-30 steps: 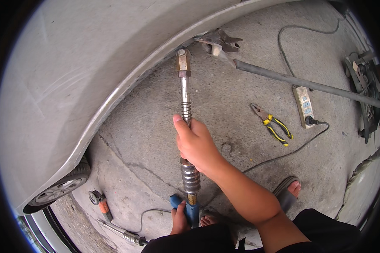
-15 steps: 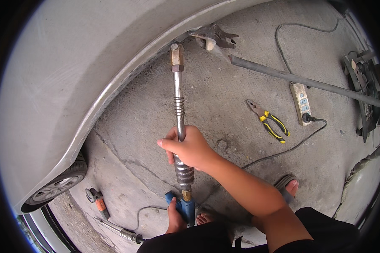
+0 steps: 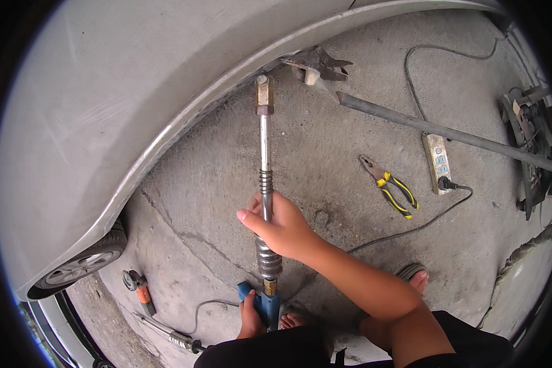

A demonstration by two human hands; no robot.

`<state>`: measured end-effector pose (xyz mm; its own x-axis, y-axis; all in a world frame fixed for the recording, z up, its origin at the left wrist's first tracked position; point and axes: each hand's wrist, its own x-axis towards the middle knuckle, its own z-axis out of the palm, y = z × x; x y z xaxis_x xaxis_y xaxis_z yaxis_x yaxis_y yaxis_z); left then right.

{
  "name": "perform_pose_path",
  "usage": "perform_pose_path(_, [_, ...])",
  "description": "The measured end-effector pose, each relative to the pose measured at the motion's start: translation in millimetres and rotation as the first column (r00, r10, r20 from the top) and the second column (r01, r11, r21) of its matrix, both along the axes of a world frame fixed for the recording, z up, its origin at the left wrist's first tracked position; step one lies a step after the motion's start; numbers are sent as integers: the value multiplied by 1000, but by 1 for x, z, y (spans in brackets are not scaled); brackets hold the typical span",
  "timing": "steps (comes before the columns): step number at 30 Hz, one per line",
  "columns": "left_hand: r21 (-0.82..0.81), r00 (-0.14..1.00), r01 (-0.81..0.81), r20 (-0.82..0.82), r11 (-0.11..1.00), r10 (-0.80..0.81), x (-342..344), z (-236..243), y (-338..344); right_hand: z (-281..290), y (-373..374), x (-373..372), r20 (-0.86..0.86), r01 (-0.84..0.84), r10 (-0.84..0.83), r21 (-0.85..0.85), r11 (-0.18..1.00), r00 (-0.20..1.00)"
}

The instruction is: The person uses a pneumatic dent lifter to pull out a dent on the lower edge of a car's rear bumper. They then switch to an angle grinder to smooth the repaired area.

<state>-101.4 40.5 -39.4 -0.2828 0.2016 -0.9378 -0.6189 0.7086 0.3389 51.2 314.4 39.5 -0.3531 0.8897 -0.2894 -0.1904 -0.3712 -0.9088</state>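
Note:
A long slide hammer [image 3: 264, 144] lies lengthwise before me, with a chrome shaft, a coil spring and a ridged steel weight [image 3: 269, 260]. Its brass-coloured end [image 3: 264, 95] is beside the lower edge of a pale grey car body [image 3: 184, 67]; whether they touch I cannot tell. My right hand [image 3: 282, 227] is closed round the tool, just above the ridges, thumb along its left side. Below, my left hand [image 3: 250, 316] grips the blue handle [image 3: 268, 306]; some of its fingers are hidden.
Pliers [image 3: 389, 187] with yellow-black handles and a power strip [image 3: 437, 162] lie on concrete at right. A metal bar [image 3: 435, 127] runs rightward from a clamp [image 3: 319, 64]. An angle grinder [image 3: 140, 291] and another rod tool [image 3: 172, 331] lie left, near a car wheel [image 3: 83, 267].
The spring has slid down the shaft and now sits close above my right hand, its coils closer together. The whole view has shifted slightly. Both hands keep their hold.

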Motion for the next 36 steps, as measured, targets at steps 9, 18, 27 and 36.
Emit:
perform_pose_path(9, [-114, 996, 49, -69, 992, -57, 19, 16, 17, -19, 41, 23, -804, -486, 61, -295, 823, 591])
perform_pose_path(18, [-122, 993, 56, -98, 991, -68, -6, 3, 0, 14, 9, -28, 118, 312, -298, -119, 943, 947])
perform_pose_path(27, [-282, 961, 190, -142, 940, -237, -5, 20, -19, -27, -24, -4, -45, 152, -181, -373, 915, 982])
perform_pose_path(36, [-58, 991, 52, -123, 997, -59, 5, 13, 7, 17, 17, -9, 173, 197, -169, -157, 968, 970])
